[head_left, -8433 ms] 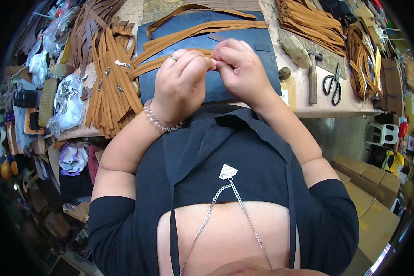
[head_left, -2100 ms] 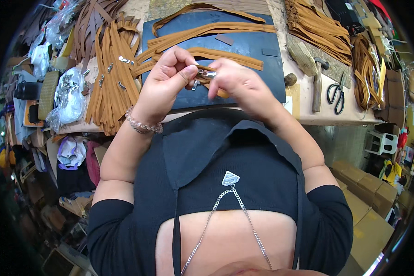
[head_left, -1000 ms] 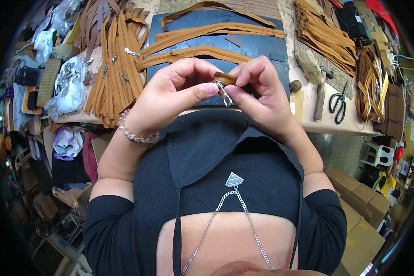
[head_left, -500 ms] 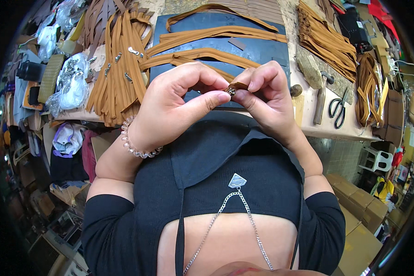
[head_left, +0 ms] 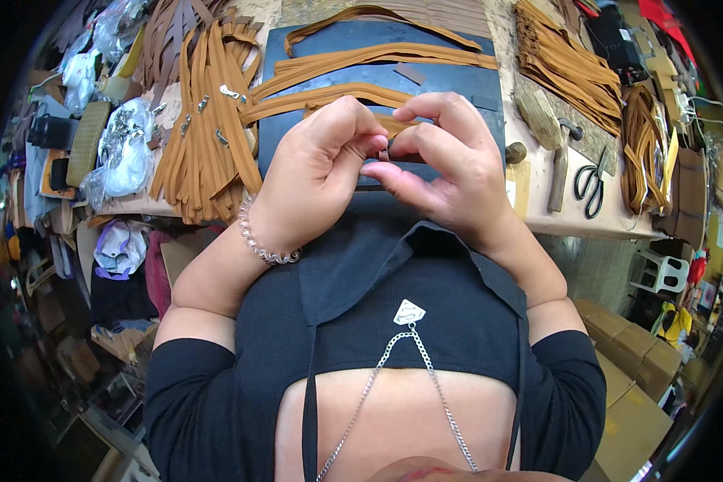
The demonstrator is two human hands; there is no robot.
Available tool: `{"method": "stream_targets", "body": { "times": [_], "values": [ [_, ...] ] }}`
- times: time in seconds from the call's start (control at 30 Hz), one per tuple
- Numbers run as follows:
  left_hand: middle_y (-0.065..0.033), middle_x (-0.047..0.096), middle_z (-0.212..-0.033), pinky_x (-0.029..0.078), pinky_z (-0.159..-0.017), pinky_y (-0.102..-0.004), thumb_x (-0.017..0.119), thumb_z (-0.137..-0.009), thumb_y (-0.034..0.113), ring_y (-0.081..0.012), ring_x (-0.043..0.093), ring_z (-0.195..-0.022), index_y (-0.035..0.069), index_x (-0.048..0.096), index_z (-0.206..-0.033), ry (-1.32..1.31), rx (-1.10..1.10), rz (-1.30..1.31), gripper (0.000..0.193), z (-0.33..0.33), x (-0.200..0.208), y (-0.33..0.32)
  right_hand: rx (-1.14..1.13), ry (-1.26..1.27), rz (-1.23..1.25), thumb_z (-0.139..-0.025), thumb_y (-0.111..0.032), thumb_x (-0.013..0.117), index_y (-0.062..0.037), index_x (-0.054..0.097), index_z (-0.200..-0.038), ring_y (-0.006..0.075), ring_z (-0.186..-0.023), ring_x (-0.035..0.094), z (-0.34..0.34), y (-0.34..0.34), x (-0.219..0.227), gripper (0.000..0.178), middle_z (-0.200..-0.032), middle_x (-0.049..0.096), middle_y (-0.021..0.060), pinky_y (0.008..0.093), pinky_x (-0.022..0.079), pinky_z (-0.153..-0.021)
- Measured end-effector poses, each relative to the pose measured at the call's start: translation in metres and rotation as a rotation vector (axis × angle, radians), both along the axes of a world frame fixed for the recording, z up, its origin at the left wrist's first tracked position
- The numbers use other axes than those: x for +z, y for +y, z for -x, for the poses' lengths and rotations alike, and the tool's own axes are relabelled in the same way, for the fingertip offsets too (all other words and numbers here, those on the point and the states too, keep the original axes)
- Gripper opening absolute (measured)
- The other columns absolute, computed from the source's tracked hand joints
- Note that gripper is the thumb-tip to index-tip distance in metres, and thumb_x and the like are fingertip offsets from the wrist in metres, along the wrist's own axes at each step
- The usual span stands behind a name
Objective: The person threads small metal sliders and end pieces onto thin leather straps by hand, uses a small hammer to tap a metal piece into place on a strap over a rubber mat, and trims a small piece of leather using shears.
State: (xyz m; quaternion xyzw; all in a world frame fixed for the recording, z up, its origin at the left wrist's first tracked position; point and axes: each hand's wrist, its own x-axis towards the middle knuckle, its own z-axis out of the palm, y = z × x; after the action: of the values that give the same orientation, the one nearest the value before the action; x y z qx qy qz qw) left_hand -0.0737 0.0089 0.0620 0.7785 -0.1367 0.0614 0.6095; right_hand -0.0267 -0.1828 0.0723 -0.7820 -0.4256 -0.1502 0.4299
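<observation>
Just above the near edge of a dark mat (head_left: 450, 72), my two hands meet. My left hand (head_left: 313, 181) is closed in a pinch on a small metal piece with a brown tab (head_left: 384, 154), perhaps a zipper pull; the fingers cover most of it. My right hand (head_left: 454, 173) has its thumb and fingers apart, the index fingertip beside the piece. Behind the hands, tan zipper strips (head_left: 377, 56) run across the mat. Left of them lies a thick bundle of tan zipper strips (head_left: 205, 153), with several silver zipper sliders (head_left: 221, 137) on it.
To the right are a wooden-handled hammer (head_left: 560, 173), black scissors (head_left: 590, 189) and a wooden block (head_left: 538, 116). More tan strips (head_left: 566, 68) lie at the far right. Clear plastic bags (head_left: 124, 140) sit at the left. A white stool (head_left: 659, 271) stands below the table's right side.
My right thumb and fingers have spread apart from their pinch. My left hand has turned and drawn its fingers in around the small piece, showing its brown tab between the hands.
</observation>
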Motion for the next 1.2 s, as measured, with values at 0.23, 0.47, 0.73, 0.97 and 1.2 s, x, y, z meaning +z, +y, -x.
{"method": "stream_targets", "body": {
  "times": [0.23, 0.47, 0.73, 0.97, 1.2],
  "values": [
    [-0.0062, 0.062, -0.091, 0.051, -0.077, -0.0256, 0.051, -0.096, -0.008, -0.0116, 0.060, -0.084, 0.000, 0.058, -0.101, 0.070, -0.003, 0.175, 0.011, 0.001, -0.004, 0.001, 0.050, 0.046, -0.054, -0.068, -0.017, 0.087, -0.0068, 0.062, -0.077, 0.0285, -0.087, 0.059, -0.001, -0.002, -0.001, 0.029, -0.098, 0.063, 0.0095, 0.0376, 0.049, -0.076],
    [-0.0042, 0.061, -0.098, 0.049, -0.084, -0.0243, 0.054, -0.100, -0.001, -0.0088, 0.058, -0.089, 0.001, 0.057, -0.106, 0.199, -0.127, 0.395, 0.007, 0.004, 0.002, -0.002, 0.013, 0.091, 0.008, -0.069, -0.019, 0.087, -0.0059, 0.061, -0.074, 0.0284, -0.091, 0.060, 0.002, -0.005, -0.001, 0.030, -0.098, 0.064, 0.0101, 0.0362, 0.050, -0.080],
    [-0.0023, 0.061, -0.104, 0.049, -0.090, -0.0264, 0.054, -0.104, 0.009, -0.0086, 0.057, -0.097, 0.003, 0.057, -0.110, 0.276, -0.276, 0.467, 0.009, -0.003, 0.001, 0.006, 0.127, 0.469, -0.085, -0.078, -0.013, 0.081, -0.0031, 0.062, -0.078, 0.0286, -0.089, 0.060, 0.002, -0.008, 0.001, 0.022, -0.095, 0.062, 0.0110, 0.0380, 0.049, -0.080],
    [-0.0018, 0.063, -0.094, 0.051, -0.080, -0.0257, 0.060, -0.099, 0.003, -0.0072, 0.058, -0.089, 0.002, 0.059, -0.103, 0.167, -0.073, 0.226, 0.004, -0.004, 0.001, -0.003, 0.047, 0.376, -0.054, -0.081, -0.011, 0.076, -0.0045, 0.062, -0.082, 0.0294, -0.084, 0.057, 0.003, -0.003, -0.006, 0.016, -0.088, 0.057, 0.0099, 0.0379, 0.046, -0.076],
    [-0.0105, 0.064, -0.082, 0.050, -0.070, -0.0340, 0.060, -0.083, -0.011, -0.0262, 0.062, -0.074, 0.002, 0.060, -0.094, -0.275, 0.048, -0.210, 0.017, -0.005, -0.009, -0.004, -0.080, 0.243, -0.017, -0.077, -0.006, 0.071, -0.0072, 0.065, -0.077, 0.0297, -0.102, 0.052, -0.002, 0.005, -0.022, 0.006, -0.100, 0.060, 0.0068, 0.0415, 0.039, -0.088]
  ]
}}
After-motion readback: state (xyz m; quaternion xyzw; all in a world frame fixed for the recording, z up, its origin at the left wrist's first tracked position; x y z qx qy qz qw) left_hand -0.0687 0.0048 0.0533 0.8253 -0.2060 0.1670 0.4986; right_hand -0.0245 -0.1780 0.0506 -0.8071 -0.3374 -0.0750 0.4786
